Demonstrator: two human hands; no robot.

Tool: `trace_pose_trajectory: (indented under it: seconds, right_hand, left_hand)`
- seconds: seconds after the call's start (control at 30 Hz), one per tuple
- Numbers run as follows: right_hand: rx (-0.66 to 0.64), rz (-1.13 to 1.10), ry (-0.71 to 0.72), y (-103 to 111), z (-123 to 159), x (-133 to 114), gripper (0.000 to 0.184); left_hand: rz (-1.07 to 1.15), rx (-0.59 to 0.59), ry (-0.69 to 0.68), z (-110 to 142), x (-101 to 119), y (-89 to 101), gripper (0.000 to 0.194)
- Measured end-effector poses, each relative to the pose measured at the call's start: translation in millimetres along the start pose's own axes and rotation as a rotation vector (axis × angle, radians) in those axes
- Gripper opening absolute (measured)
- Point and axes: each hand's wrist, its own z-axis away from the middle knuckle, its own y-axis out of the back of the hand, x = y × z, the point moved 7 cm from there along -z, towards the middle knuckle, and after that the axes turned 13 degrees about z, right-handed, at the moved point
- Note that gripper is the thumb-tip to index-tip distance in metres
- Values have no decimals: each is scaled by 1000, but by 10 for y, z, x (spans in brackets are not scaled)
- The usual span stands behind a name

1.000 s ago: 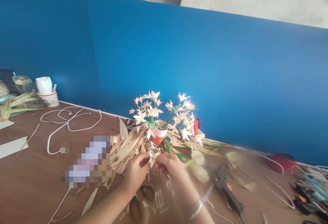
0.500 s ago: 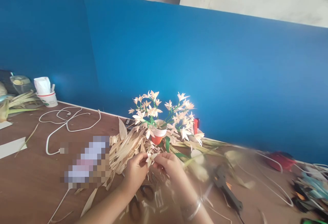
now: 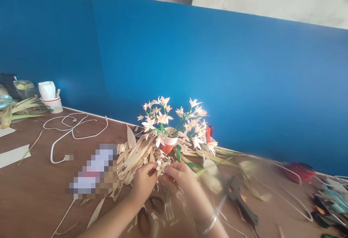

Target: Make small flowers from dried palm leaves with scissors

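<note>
Between my two hands is a small cream flower (image 3: 161, 168) with pointed petals, which looks made of dried husk. My left hand (image 3: 146, 180) pinches its left side between thumb and finger. On its right side, my right hand (image 3: 179, 175) grips a petal the same way. Just beyond my fingers stands a red and white paper cup (image 3: 169, 144) holding green stems with many similar cream flowers (image 3: 163, 119). Strips of dried husk (image 3: 136, 152) lie heaped behind and left of my hands. Below my wrists, black-handled scissors (image 3: 144, 220) lie partly among scraps.
A dark glue gun (image 3: 243, 203) lies right of my right forearm. White cables (image 3: 78, 123) curl across the brown table (image 3: 32, 198) at left, near a white cup (image 3: 52, 105). A blue partition (image 3: 217, 74) rises behind. A red object (image 3: 300, 172) sits far right.
The flower has turned between my fingers, so its petals now face me more openly. Both hands stay nearly in place. The whole view has shifted slightly.
</note>
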Motion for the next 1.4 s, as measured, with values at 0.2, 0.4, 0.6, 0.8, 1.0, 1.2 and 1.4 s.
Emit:
trace_pose_trajectory:
  seconds: [0.2,0.4,0.6,0.8,1.0,1.2,1.4]
  right_hand:
    - [12,-52,-10,3,3,26,19]
    - [-68,190,62,104,-166,52,27]
    - [-36,159,58,197,-177,38,20]
    - [-76,287,92,181,-137,21,23]
    - [-151,306,60,76,-130,56,16]
    - [-126,303,74,78,-115,26,9]
    - [-152,270,77,70,-113,32,12]
  left_hand:
    - [64,-51,66,9,22,-44,17]
    - [139,-105,92,9,-35,-87,11]
    - [179,-150,130,28,-78,-122,15]
    - [276,-136,221,29,-98,-141,15]
    - [265,-138,201,19,-50,-166,7]
    - [195,-168,178,44,-14,-191,9]
    - [150,-179,154,48,25,-172,10]
